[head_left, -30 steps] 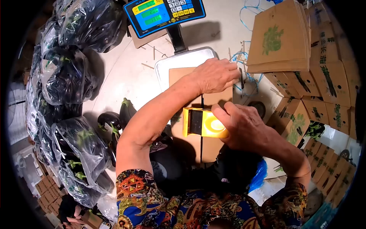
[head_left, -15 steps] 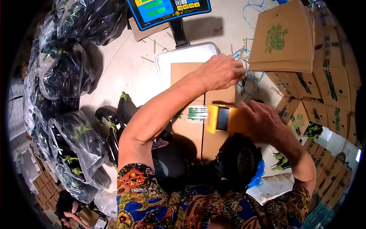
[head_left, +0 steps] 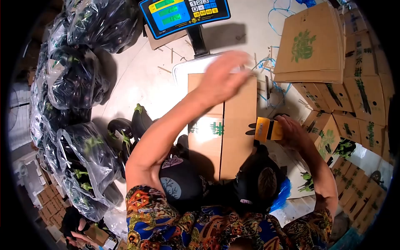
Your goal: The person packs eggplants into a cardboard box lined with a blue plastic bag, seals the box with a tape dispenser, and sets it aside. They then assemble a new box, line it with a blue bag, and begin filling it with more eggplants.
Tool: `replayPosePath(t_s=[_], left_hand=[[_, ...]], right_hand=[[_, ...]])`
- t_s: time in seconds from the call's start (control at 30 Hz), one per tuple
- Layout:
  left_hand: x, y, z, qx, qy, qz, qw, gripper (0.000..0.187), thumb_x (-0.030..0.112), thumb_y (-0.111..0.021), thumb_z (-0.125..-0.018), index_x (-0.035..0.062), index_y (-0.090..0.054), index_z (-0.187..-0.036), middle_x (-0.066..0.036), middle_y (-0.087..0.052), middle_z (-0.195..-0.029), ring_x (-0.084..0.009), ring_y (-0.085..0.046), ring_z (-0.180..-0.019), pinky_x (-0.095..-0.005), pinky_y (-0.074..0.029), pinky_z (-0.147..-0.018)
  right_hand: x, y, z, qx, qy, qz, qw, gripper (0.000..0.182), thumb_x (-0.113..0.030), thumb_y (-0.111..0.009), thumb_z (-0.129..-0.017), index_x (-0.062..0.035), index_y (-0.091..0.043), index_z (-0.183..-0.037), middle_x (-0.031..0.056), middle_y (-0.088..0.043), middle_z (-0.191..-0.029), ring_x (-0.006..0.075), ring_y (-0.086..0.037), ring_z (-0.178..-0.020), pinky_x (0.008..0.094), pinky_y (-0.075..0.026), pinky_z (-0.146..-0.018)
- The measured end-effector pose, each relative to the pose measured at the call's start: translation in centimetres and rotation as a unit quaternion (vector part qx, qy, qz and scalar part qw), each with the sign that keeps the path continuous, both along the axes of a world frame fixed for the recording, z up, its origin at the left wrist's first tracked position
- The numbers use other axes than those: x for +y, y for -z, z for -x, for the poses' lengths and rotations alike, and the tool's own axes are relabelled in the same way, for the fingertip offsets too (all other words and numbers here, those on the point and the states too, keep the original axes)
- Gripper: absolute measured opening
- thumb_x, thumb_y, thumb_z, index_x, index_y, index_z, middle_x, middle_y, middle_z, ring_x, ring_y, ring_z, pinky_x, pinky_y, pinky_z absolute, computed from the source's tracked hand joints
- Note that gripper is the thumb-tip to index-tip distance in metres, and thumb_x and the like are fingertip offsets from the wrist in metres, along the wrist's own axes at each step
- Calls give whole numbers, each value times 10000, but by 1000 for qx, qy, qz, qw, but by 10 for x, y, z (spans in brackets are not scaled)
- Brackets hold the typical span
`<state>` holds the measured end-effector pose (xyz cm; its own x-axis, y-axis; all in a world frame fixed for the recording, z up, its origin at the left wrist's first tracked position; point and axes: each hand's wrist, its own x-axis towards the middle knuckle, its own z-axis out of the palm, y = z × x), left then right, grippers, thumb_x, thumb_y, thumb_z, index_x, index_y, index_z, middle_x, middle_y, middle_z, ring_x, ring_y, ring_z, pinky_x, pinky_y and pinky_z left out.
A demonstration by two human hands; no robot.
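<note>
Pale, smooth floor [head_left: 133, 75] shows around the work, littered with thin brown strips and a tangle of light blue string [head_left: 270, 21] at upper right. Clear plastic bags of dark purple eggplants [head_left: 73, 79] fill the left of the frame, with a few loose glossy eggplants [head_left: 121, 127] beside them. At top centre stands a weighing scale with a blue-and-yellow display panel [head_left: 171, 18], its digits green. Flattened brown cardboard sheets [head_left: 308, 41] are piled at upper right, above printed cardboard boxes [head_left: 362, 91]. Another person [head_left: 77, 233], in dark clothing, is small at lower left.

The long brown cardboard box [head_left: 239, 154] lies in the centre, its upper end overlapping the scale's pale platform in the view. Its top flaps meet along a dark lengthwise seam; green print [head_left: 214, 128] sits just left of it and partly across it, beside a bright white glare.

The left hand [head_left: 225, 79] is over the box's upper part, badly blurred — how far its fingers are spread, and whether it touches the cardboard, I cannot tell. The right hand [head_left: 291, 131] is at right of centre, fingers curled around the right end of a yellow tape dispenser with a black band [head_left: 261, 129] — it is by the box's right edge.
</note>
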<state>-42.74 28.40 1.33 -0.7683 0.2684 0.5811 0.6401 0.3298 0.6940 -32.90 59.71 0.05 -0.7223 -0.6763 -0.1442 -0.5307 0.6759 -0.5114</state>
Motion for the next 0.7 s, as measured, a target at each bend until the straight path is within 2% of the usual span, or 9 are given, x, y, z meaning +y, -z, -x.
replayPosePath(t_s=[0.07,0.1,0.17,0.2,0.27,0.3,0.4,0.53,0.7], left_hand=[[-49,-5,-21,-79,-167,-23,982,317,212,-484,-971,14,-595,-1194,-152,-594,-1244,-272,-554,-1182,-363,-434,-997],[-75,18,-38,-209,-210,-105,949,409,291,-405,-1016,38,-525,-1314,-134,-544,-1317,-242,-517,-1226,-379,-426,-1012],[-98,67,-84,-418,-182,-218,863,514,334,-366,-1027,-11,-415,-1405,-166,-495,-1366,-238,-461,-1272,-334,-338,-1083],[-85,88,-110,-564,-85,-426,702,549,390,-315,-1040,15,-398,-1433,-157,-458,-1421,-227,-426,-1317,-342,-315,-1113],[-63,114,-139,-689,-6,-493,530,555,398,-314,-1039,17,-393,-1436,-158,-460,-1420,-229,-433,-1313,-345,-326,-1108],[-54,122,-145,-704,0,-510,494,559,402,-313,-1039,18,-391,-1437,-158,-462,-1419,-230,-437,-1311,-346,-332,-1106],[-45,129,-132,-702,5,-551,452,568,414,-311,-1039,20,-385,-1441,-159,-465,-1418,-234,-447,-1305,-350,-348,-1098],[-45,139,-115,-697,16,-575,429,581,430,-307,-1038,22,-376,-1446,-161,-470,-1416,-239,-461,-1297,-356,-369,-1088],[-60,132,-108,-691,25,-575,439,598,450,-304,-1037,26,-366,-1453,-163,-477,-1414,-246,-479,-1288,-363,-396,-1075]], right_hand=[[0,15,-5,19,12,44,999,689,-131,-862,-584,-33,-480,-1149,152,-575,-942,361,-598,-862,416,-499,-734],[-1,20,-5,29,17,65,997,686,-131,-861,-586,-32,-480,-1148,153,-572,-941,362,-594,-860,416,-497,-732],[-3,24,-7,27,22,72,997,677,-135,-860,-593,-31,-481,-1144,155,-570,-936,366,-593,-854,419,-496,-730],[-4,25,-6,24,23,74,997,672,-136,-859,-596,-30,-481,-1142,156,-569,-933,368,-592,-851,421,-495,-729],[-7,27,-4,20,31,57,998,686,-98,-864,-567,-23,-471,-1125,177,-569,-965,390,-587,-853,419,-492,-718],[-9,27,-6,14,36,48,998,694,-79,-866,-552,-19,-466,-1116,188,-568,-981,401,-585,-853,418,-491,-713],[-2,24,-9,17,57,28,998,663,-97,-861,-578,-30,-487,-1121,173,-585,-964,391,-597,-866,431,-497,-730],[6,-34,-21,7,113,-38,993,676,-43,-849,-565,-38,-476,-1129,194,-588,-973,413,-601,-878,437,-502,-730],[-43,-77,-9,14,111,-68,991,606,-66,-823,-617,-36,-449,-1093,186,-583,-957,414,-605,-884,457,-511,-717]])
